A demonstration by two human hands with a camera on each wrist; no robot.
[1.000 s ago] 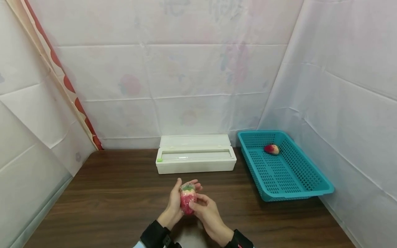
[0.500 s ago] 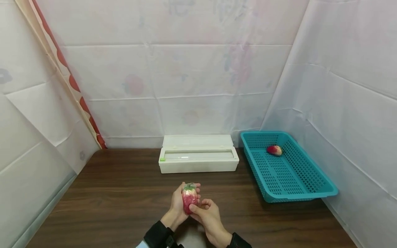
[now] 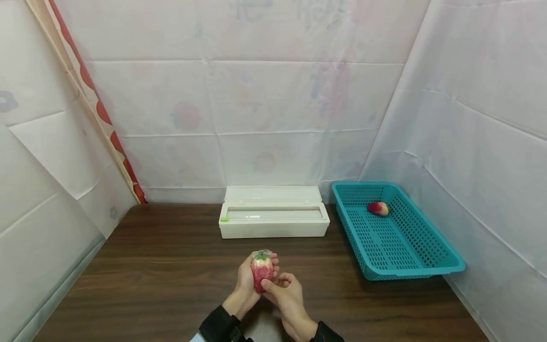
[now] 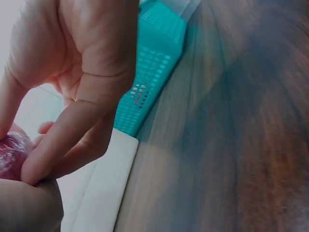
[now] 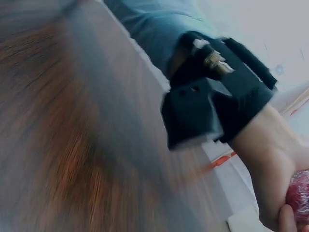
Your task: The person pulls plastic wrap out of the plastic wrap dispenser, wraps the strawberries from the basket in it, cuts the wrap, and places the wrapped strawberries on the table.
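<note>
Since a second ago both hands have drawn slightly closer together around the wrapped strawberry (image 3: 262, 269), and the right thumb has slid up its near face; the view has also drifted a little, so the box and basket sit slightly further right in the head view.

Held upright above the near middle of the dark wooden surface (image 3: 149, 280), the wrapped strawberry is a red fruit with a green top under a clear film. The left hand (image 3: 246, 281) cups it from the left and behind, fingers curled round its far side. The right hand (image 3: 287, 295) grips it from the right and below, thumb pressed on the front, fingers curled beneath. In the left wrist view the left hand (image 4: 72, 72) fills the upper left, and its fingers (image 4: 63, 140) close on the red fruit (image 4: 12, 157) at the frame's edge. The right wrist view is badly blurred; it shows the black wrist strap (image 5: 212, 106) of the left arm and a sliver of the fruit (image 5: 300, 193) at the lower right.

Beyond the hands, a white cling-film dispenser box (image 3: 273, 221) lies with its lid open, against the far wall. Just right of it stands a teal plastic basket (image 3: 410, 270), with a second strawberry (image 3: 378, 208) lying near its far end.
</note>
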